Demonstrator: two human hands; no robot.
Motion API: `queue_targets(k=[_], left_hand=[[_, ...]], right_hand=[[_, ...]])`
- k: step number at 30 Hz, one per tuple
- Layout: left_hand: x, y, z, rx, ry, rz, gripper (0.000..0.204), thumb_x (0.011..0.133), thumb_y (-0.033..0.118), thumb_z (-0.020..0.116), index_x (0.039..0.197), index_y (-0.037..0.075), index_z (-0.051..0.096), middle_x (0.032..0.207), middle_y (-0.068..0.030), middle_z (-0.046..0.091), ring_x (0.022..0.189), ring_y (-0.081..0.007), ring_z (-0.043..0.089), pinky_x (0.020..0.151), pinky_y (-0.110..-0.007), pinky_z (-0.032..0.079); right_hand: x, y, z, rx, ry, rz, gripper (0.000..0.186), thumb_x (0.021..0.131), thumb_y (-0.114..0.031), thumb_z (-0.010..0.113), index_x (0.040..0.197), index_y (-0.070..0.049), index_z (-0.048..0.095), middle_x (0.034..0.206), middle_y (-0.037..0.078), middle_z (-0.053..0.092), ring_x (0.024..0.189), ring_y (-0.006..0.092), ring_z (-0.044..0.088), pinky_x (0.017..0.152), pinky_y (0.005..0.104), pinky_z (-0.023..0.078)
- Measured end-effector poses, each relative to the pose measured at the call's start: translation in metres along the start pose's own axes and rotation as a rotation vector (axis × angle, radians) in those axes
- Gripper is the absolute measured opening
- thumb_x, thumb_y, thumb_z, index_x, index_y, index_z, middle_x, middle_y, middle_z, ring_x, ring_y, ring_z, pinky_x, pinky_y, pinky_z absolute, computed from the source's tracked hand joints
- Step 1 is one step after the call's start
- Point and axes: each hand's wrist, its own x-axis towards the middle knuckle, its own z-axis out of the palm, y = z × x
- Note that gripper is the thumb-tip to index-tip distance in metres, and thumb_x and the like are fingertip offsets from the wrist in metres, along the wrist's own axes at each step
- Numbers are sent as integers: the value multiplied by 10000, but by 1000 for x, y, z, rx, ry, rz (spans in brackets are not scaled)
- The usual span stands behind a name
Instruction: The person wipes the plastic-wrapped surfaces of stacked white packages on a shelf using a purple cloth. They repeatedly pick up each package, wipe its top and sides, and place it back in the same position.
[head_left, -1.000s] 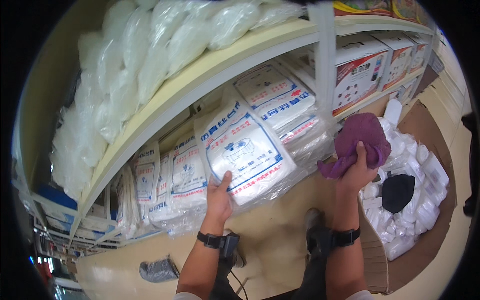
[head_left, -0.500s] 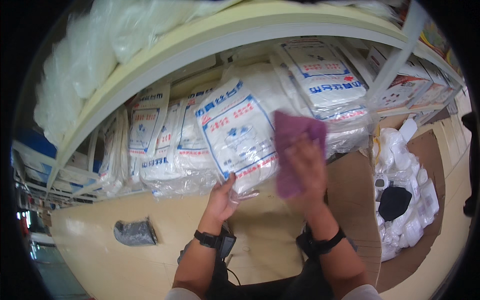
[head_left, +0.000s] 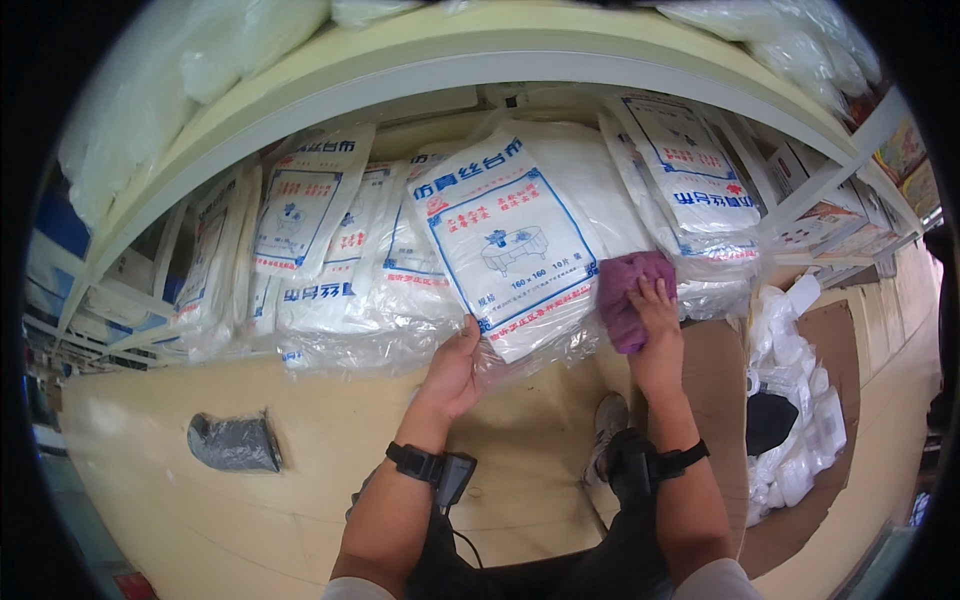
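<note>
Package (head_left: 515, 255) in clear film with blue and red print lies tilted at the front of a row of similar packs (head_left: 295, 215), below a curved-looking shelf board (head_left: 500, 68); it looks light, flat and floppy, likely slippery on the outside, and its loose film edge could crease or tear if tugged; a broad grip with the thumb on top and a flat support beneath should suit it, best at a lower corner where the contents give some body.

The left hand (head_left: 453, 372) grips that lower left corner, thumb on the front, other fingers mostly hidden; the right hand (head_left: 655, 335) is closed on a bunched purple cloth (head_left: 622, 300), soft and easily squeezed, at the package's lower right corner.

Half a second ago the cloth was blurred and spread taller along the package's right side; now it is sharp, more crumpled and beside the lower corner; a second ago it was well apart, near the cardboard box (head_left: 705, 385); the left hand keeps its corner throughout.
</note>
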Motion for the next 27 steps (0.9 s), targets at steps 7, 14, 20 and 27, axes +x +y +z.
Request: queue_targets(k=[7, 14, 20, 27], left_hand=[[7, -3, 13, 65, 166, 48, 466, 1128, 276, 472, 1496, -8, 438, 1463, -170, 576, 1272, -290, 626, 1082, -431, 512], [8, -28, -9, 104, 13, 118, 347, 1114, 202, 489, 1416, 37, 523, 1306, -56, 637, 1102, -149, 637, 939, -337, 526], [1, -17, -10, 427, 96, 37, 376, 1096, 225, 579, 1380, -21, 579, 1231, -66, 688, 1097, -164, 640, 976, -341, 519], [-12, 1, -23, 773, -66, -186, 391, 1072, 250, 618, 1355, -19, 610, 1198, -61, 708, 1085, -147, 640, 921, -320, 532]], right_hand=[[10, -69, 21, 501, 584, 284, 166, 959, -56, 591, 1105, 7, 640, 971, 117, 699, 879, 239, 687, 839, 342, 546], [7, -120, 49, 97, -310, -355, 569, 845, -62, 620, 1410, -133, 631, 1501, 75, 592, 1476, 294, 468, 1231, 511, 307], [34, -36, 31, -37, 44, -28, 565, 787, 52, 607, 1339, -53, 666, 1509, 143, 577, 1469, 393, 456, 1236, 512, 309], [41, -70, 19, 310, 218, 99, 631, 719, 44, 679, 1342, -53, 649, 1441, 157, 613, 1457, 426, 455, 1227, 538, 294]])
